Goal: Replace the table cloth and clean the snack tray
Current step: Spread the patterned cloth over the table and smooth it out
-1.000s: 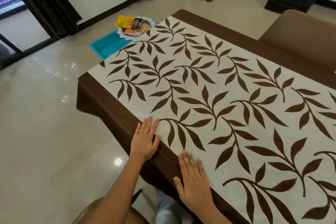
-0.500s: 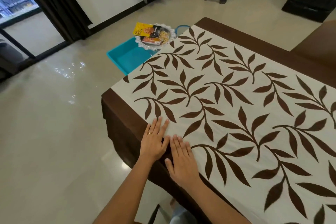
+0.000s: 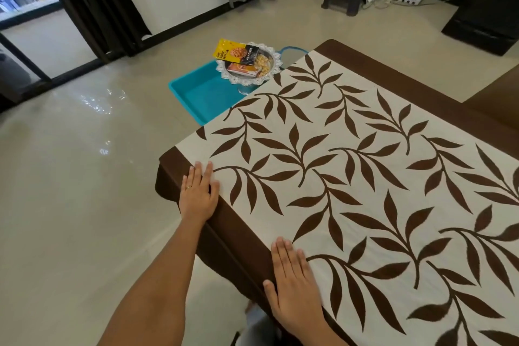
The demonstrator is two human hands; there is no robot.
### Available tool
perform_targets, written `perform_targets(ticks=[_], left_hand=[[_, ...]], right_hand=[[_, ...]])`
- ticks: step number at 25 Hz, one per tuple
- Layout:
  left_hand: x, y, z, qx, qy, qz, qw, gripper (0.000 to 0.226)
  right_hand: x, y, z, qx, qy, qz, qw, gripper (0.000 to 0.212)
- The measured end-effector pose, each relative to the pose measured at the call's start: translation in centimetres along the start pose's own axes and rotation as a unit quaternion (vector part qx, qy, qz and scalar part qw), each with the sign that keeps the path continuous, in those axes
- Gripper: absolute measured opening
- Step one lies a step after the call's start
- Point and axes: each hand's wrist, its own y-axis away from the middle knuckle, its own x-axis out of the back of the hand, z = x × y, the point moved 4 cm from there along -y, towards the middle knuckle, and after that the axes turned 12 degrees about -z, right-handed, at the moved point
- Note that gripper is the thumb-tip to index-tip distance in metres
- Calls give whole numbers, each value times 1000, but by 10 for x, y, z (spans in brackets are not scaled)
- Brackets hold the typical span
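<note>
1. Table cloth (image 3: pixel 351 177): I see it spread flat over the bench, which is hidden beneath it. The cloth is cream with a brown leaf print and a plain brown border. The border hangs over the near edge and the left corner.

2. Left hand (image 3: pixel 198 196): it lies palm down with the fingers straight and close together, on the border just beside the left corner. One finger carries a ring.

3. Right hand (image 3: pixel 292 284): it lies palm down with the fingers straight and close together, on the near edge. The thumb rests on the brown border. The two hands are well apart.

4. Snack tray (image 3: pixel 242 79): a silver footed tray with a scalloped rim. It stands beyond the far left corner of the bench, with its foot inside a turquoise tub (image 3: pixel 202 93) on the floor (image 3: pixel 70 177).

5. Tray contents:
- A yellow and black packet (image 3: pixel 224 49), leaning over the rim.
- An orange packet (image 3: pixel 241 69).
- Pale loose pieces (image 3: pixel 262 62).

6. Tub contents: I see only the foot of the tray.

7. Legible print: the yellow part of the packet reads "THE DAILY NUT CO" and the black part reads "ALMONDS". The print on the orange packet is too small to read.
</note>
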Motion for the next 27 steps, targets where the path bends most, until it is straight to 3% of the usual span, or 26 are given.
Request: perform_targets(ticks=[8, 11, 16, 19, 22, 27], left_hand=[[33, -49, -46, 13, 9, 11, 1000, 62], [46, -80, -65, -19, 11, -8, 1000, 68], [61, -117, -80, -128, 17, -53, 990, 64], [63, -117, -96, -156, 10, -83, 984, 60], [64, -112, -123, -146, 42, -100, 983, 83], [69, -118, -124, -208, 53, -133, 968, 78]], right_hand=[[-10, -4, -2, 8, 77, 17, 997, 73], [-8, -17, -6, -48, 53, 62, 996, 61], [46, -189, -141, -71, -87, 108, 988, 59], [62, -288, -196, -118, -94, 92, 984, 59], [45, -301, -205, -145, -58, 69, 985, 61], [50, -300, -206, -116, -46, 88, 988, 57]])
